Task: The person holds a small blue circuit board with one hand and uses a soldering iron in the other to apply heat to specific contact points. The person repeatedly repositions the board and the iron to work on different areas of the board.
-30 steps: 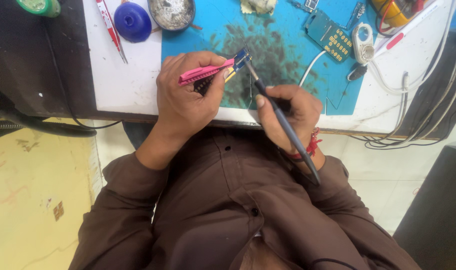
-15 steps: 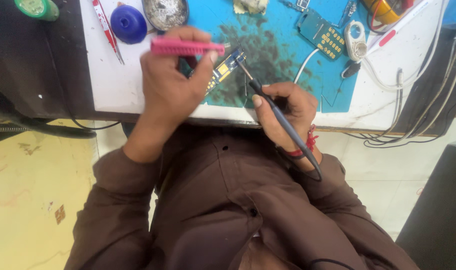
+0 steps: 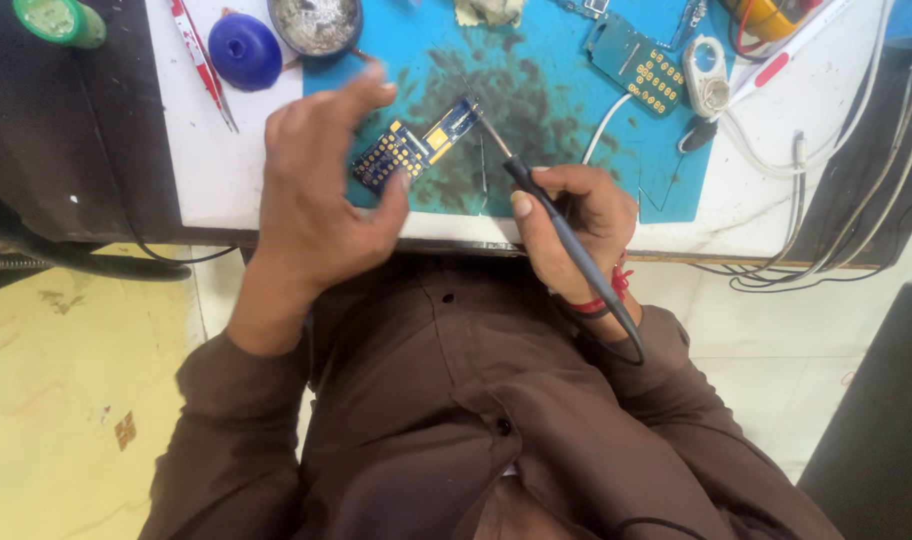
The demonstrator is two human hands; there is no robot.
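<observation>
**Bench entry: small circuit board under the soldering iron**

Item: blue circuit board [image 3: 416, 148] with gold pads, lying tilted on the stained blue work mat [image 3: 666, 190] near the front edge of the white table [image 3: 191, 150].

Step, as I judge it: soldering at the board's upper end; the soldering iron [image 3: 556, 220] has its tip at or just beside that end. I cannot tell if it truly touches. I judge the next move calls for a steady tip and the board kept from sliding.

Right hand [image 3: 581, 225]: closed around the iron's dark handle, pen-fashion.

Left hand [image 3: 321, 190]: fingers spread wide, holding nothing, thumb just beside the board's lower edge, hovering over it.

Surroundings I note: second board with gold pads [image 3: 641, 65], blue round cap [image 3: 244, 50], round metal tin [image 3: 316, 25], red-handled tool [image 3: 204, 65], white cables [image 3: 806, 230].
</observation>
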